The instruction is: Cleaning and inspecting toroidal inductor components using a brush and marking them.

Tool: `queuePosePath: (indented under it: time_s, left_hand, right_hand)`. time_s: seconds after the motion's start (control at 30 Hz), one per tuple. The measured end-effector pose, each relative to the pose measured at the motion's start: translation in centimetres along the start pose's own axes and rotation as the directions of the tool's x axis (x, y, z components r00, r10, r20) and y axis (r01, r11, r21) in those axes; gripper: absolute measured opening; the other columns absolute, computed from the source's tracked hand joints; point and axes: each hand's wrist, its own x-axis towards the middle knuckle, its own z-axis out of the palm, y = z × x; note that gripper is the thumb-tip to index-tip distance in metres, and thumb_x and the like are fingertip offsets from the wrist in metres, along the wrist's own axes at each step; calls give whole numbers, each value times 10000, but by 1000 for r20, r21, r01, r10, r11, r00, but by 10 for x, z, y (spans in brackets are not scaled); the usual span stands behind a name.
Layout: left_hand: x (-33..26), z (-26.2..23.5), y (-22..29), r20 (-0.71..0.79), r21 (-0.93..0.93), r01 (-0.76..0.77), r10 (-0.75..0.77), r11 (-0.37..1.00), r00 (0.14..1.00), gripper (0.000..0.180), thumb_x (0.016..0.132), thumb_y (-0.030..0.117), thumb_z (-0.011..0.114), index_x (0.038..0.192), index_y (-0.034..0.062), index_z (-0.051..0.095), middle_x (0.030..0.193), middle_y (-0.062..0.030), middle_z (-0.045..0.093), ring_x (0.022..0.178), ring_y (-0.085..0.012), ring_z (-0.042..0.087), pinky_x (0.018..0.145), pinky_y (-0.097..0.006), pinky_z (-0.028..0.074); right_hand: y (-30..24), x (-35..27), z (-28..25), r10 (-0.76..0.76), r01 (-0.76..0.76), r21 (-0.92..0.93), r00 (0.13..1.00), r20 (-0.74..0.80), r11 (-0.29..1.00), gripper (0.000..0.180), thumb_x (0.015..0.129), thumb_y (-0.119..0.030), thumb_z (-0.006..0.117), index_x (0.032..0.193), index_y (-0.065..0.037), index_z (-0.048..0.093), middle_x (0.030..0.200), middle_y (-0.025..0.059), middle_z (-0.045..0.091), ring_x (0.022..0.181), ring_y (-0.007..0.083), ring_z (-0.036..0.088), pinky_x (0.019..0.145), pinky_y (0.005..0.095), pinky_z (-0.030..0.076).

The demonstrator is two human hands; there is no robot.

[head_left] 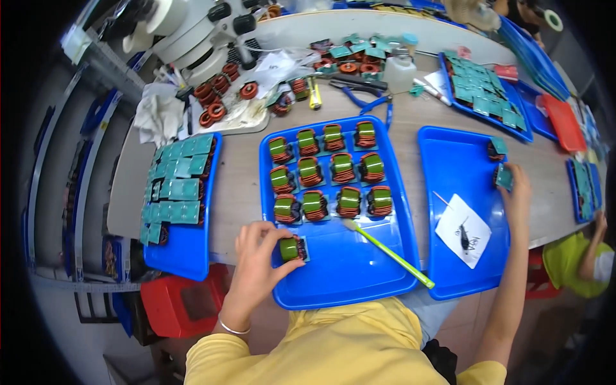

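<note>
My left hand (252,264) pinches a copper-wound coil (291,249) with a green band and a small teal base. This coil sits at the front left of the middle blue tray (333,282), where several like coils (314,204) stand in rows behind it. Inside the right blue tray (443,154), my right hand (518,191) has its fingers closed on another coil (503,177), its teal base facing up. One more coil (496,147) lies just behind that one. A green brush (394,258) rests across the middle tray, bristles toward the coils.
A white paper card (463,231) lies in the right tray. Teal-based coils fill the left tray (208,237) and the far right tray (484,96). Blue pliers (366,101), a yellow cutter (314,94) and a bottle (401,72) stand behind. A person (577,260) is at right.
</note>
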Motion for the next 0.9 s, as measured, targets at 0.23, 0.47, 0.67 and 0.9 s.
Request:
queuePosePath:
  time_s: [0.23, 0.47, 0.67, 0.9]
  left_hand:
    - [4, -1, -6, -43, 54, -33, 35, 998, 998, 459, 552, 143, 788, 957, 65, 586, 962, -102, 469, 936, -282, 455, 825, -365, 364]
    - [9, 1, 35, -37, -309, -274, 276, 911, 960, 670, 496, 316, 829, 1054, 71, 551, 1085, -124, 472, 1035, -301, 446, 889, -398, 365]
    - [29, 15, 75, 26, -544, -476, 580, 692, 814, 699, 533, 328, 820, 1132, 101, 540, 1210, -130, 442, 1169, -331, 375, 971, -447, 295]
    - [19, 22, 75, -59, -752, -350, 472, 559, 880, 584, 551, 192, 836, 1027, 49, 529, 1049, -108, 571, 1081, -303, 490, 945, -434, 339]
  right_hand:
    - [-74, -24, -31, 18, -36, 380, 998, 52, 924, 480, 597, 50, 646, 1061, -18, 544, 1024, 115, 568, 1001, 254, 535, 888, 325, 390]
    - [-153, -42, -53, -340, -593, 792, 722, 603, 146, 558, 612, -53, 758, 1114, 55, 539, 1100, 133, 560, 1057, 221, 510, 942, 343, 377]
    - [-179, -55, -56, -602, -707, 707, 560, 569, 11, 636, 621, -80, 788, 1168, 68, 499, 1185, 167, 516, 1122, 241, 480, 974, 362, 351]
    - [-181, -66, -39, -328, -272, 805, 809, 488, 527, 447, 727, -220, 684, 1093, -12, 534, 1058, 104, 537, 948, 234, 528, 871, 348, 385]
